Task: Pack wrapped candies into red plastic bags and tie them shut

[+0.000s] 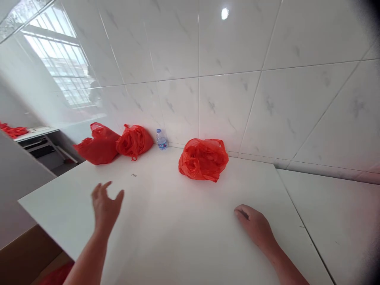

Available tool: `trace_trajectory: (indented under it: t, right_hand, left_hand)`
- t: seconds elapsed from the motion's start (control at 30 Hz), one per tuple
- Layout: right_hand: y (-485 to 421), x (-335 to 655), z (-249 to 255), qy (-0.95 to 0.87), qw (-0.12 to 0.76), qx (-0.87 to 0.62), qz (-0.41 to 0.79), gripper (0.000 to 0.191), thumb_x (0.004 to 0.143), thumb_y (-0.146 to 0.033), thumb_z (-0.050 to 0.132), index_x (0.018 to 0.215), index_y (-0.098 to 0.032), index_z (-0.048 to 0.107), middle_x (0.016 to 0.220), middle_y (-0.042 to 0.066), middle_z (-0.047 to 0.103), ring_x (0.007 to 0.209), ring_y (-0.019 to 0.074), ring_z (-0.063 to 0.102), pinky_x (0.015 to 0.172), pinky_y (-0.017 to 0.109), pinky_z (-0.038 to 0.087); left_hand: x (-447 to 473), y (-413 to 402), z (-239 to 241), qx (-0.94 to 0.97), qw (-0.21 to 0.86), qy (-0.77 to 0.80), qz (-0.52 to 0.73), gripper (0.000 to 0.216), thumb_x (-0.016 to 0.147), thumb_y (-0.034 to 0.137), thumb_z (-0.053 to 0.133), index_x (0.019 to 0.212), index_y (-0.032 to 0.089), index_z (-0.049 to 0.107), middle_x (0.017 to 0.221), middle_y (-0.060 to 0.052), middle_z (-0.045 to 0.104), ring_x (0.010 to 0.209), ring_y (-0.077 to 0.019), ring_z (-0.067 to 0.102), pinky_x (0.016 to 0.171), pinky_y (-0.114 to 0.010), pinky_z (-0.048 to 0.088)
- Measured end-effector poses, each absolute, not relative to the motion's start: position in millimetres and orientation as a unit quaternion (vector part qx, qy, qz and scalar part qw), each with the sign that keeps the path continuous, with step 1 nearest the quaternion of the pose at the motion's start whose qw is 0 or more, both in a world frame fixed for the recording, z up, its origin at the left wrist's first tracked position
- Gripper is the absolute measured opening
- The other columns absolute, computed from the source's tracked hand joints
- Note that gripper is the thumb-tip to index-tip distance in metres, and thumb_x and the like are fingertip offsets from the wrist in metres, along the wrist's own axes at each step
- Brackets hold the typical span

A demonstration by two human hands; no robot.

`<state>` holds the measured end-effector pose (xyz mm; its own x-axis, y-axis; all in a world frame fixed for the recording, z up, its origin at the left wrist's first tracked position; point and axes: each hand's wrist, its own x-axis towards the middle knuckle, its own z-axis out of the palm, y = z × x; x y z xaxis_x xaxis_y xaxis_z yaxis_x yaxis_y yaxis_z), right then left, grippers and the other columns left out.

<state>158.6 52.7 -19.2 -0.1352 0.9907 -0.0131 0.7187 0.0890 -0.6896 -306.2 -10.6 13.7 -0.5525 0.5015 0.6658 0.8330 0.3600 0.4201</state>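
"Bag [203, 160] first: where did it lie?"

"On the bench [166, 221], toward the wall [228, 107], between the two hands but farther out than both. From the right hand [257, 225] it lay ahead and to the left; from the left hand [105, 206], ahead and well to the right."

"Which was nearer?"

"The right, I judged. Neither touched it."

"And each grip?"

"The left was spread, thumb apart from the fingers, with nothing in it. The right was curled, fingertips drawn in, with nothing visible inside."

"Any long axis?"

"Hardly. It was a loose, crumpled round, a little wider from side to side than deep, so the side mattered more than the angle."

"Anything beyond the left hand?"

"A small bit [133, 175] I couldn't identify, just ahead and to the right. Farther back, the bottle [162, 140] stood upright beside two red bundles [136, 140]."
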Motion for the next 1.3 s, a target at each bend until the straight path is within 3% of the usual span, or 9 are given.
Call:
trace_trajectory:
  t: [0.1, 0.23, 0.33, 0.53, 0.73, 0.9, 1.03, 1.13, 1.3]
  right_hand:
    - [54, 158, -19, -0.695, 0.245, -0.612, 0.287, 0.023, 0.080, -0.038, 0.039, 0.073, -0.024, 0.057, 0.070, -0.002, 0.061, 0.065, 0.0156, 0.055, 0.056, 0.025, 0.038]
    - [54, 156, -18, -0.695, 0.261, -0.609, 0.278, 0.022, 0.080, -0.036, 0.040, 0.072, -0.024, 0.057, 0.069, -0.003, 0.061, 0.064, 0.0150, 0.055, 0.058, 0.025, 0.038]
    - [53, 156, -23, -0.703, 0.273, -0.600, 0.268, 0.023, 0.081, -0.036, 0.040, 0.071, -0.024, 0.057, 0.067, -0.003, 0.061, 0.063, 0.0148, 0.055, 0.060, 0.025, 0.040]
    - [62, 151, -33, -0.665, 0.365, -0.602, 0.248, 0.026, 0.081, -0.042, 0.043, 0.077, -0.024, 0.061, 0.070, 0.000, 0.062, 0.061, 0.0158, 0.055, 0.059, 0.026, 0.044]
    - [98, 106, 38, -0.698, 0.423, -0.538, 0.211, 0.029, 0.086, -0.037, 0.043, 0.107, -0.023, 0.057, 0.093, 0.005, 0.062, 0.075, 0.0165, 0.057, 0.067, 0.027, 0.047]
    - [158, 52, 74, -0.762, 0.336, -0.512, 0.211, 0.019, 0.085, -0.034, 0.045, 0.093, -0.024, 0.059, 0.093, 0.002, 0.063, 0.085, 0.0158, 0.058, 0.072, 0.027, 0.042]
    - [197, 29, 55, -0.759, 0.272, -0.551, 0.218, 0.017, 0.070, -0.035, 0.063, 0.071, -0.019, 0.057, 0.075, 0.003, 0.062, 0.067, 0.0166, 0.055, 0.060, 0.028, 0.036]
    - [206, 23, 39, -0.750, 0.274, -0.553, 0.238, 0.020, 0.062, -0.025, 0.067, 0.056, -0.018, 0.049, 0.059, 0.000, 0.056, 0.056, 0.0138, 0.048, 0.056, 0.027, 0.031]
    - [203, 21, 36, -0.707, 0.350, -0.539, 0.296, 0.015, 0.076, -0.026, 0.051, 0.063, -0.019, 0.050, 0.064, 0.000, 0.056, 0.063, 0.0143, 0.048, 0.061, 0.028, 0.034]
  left_hand:
    - [-238, 36, 9, -0.558, 0.163, -0.714, -0.392, 0.048, 0.081, 0.036, 0.055, 0.124, 0.018, 0.044, 0.140, -0.016, 0.034, 0.133, -0.0275, 0.031, 0.105, -0.044, 0.033]
    - [-154, 84, 2, -0.667, 0.084, -0.613, -0.415, 0.083, 0.072, 0.037, 0.070, 0.139, 0.025, 0.023, 0.150, -0.015, 0.016, 0.137, -0.0309, 0.022, 0.104, -0.049, 0.035]
    - [-115, 112, -8, -0.675, 0.076, -0.567, -0.466, 0.089, 0.069, 0.036, 0.073, 0.140, 0.027, 0.020, 0.151, -0.014, 0.009, 0.139, -0.0330, 0.016, 0.105, -0.053, 0.032]
    - [-100, 137, -29, -0.621, 0.024, -0.575, -0.533, 0.061, 0.068, 0.036, 0.072, 0.119, 0.024, 0.042, 0.142, -0.013, 0.026, 0.132, -0.0324, 0.032, 0.102, -0.053, 0.038]
    - [-101, 139, -28, -0.605, 0.020, -0.566, -0.559, 0.047, 0.064, 0.034, 0.074, 0.100, 0.023, 0.045, 0.138, -0.015, 0.031, 0.128, -0.0313, 0.038, 0.097, -0.049, 0.045]
    - [-101, 141, -30, -0.603, 0.014, -0.561, -0.568, 0.042, 0.066, 0.028, 0.071, 0.098, 0.021, 0.044, 0.135, -0.016, 0.032, 0.125, -0.0300, 0.041, 0.097, -0.047, 0.045]
    - [-104, 143, -33, -0.604, -0.017, -0.558, -0.569, 0.043, 0.066, 0.026, 0.071, 0.098, 0.023, 0.044, 0.133, -0.015, 0.034, 0.123, -0.0300, 0.043, 0.093, -0.046, 0.048]
    - [-103, 145, -33, -0.594, -0.038, -0.567, -0.570, 0.041, 0.067, 0.023, 0.069, 0.100, 0.023, 0.045, 0.133, -0.015, 0.034, 0.121, -0.0297, 0.044, 0.092, -0.045, 0.049]
    - [-103, 146, -33, -0.607, -0.056, -0.568, -0.553, 0.044, 0.069, 0.020, 0.065, 0.108, 0.022, 0.046, 0.138, -0.014, 0.031, 0.120, -0.0287, 0.046, 0.091, -0.044, 0.048]
